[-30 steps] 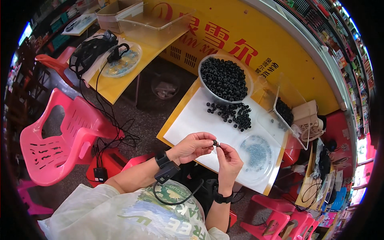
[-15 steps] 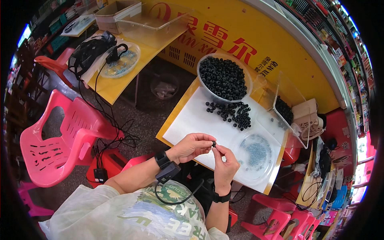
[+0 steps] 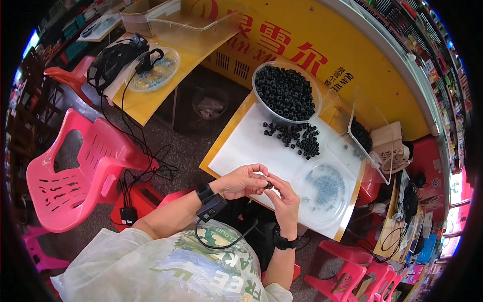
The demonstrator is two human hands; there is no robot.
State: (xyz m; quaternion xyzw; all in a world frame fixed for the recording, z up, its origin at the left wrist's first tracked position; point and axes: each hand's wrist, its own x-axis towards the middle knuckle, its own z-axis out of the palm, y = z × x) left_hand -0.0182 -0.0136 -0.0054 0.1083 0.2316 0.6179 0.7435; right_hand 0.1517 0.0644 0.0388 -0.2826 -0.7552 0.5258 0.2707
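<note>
Over the near edge of the white-topped table (image 3: 241,156), my left hand (image 3: 242,182) pinches a small round black piece (image 3: 268,185) in its fingertips. From the other side, my right hand (image 3: 286,204) has its thumb and forefinger around the same piece. Its details are too small to make out. Beyond my hands, a loose pile of similar black round pieces (image 3: 305,141) lies on the white surface. Behind the pile stands a clear round tub (image 3: 318,103) heaped with more of them. A shallow clear dish (image 3: 343,201) to the right holds tiny pale-blue bits.
A tilted clear bin (image 3: 372,166) with black pieces stands at the table's right. On the left are a pink chair (image 3: 60,194), trailing black cables (image 3: 143,146) and a yellow table (image 3: 143,108) with another dish. A yellow printed panel (image 3: 392,90) rises behind.
My right forefinger has come up over the piece, with the thumb below it. The piece has shifted slightly down. The whole view has tilted a little.
</note>
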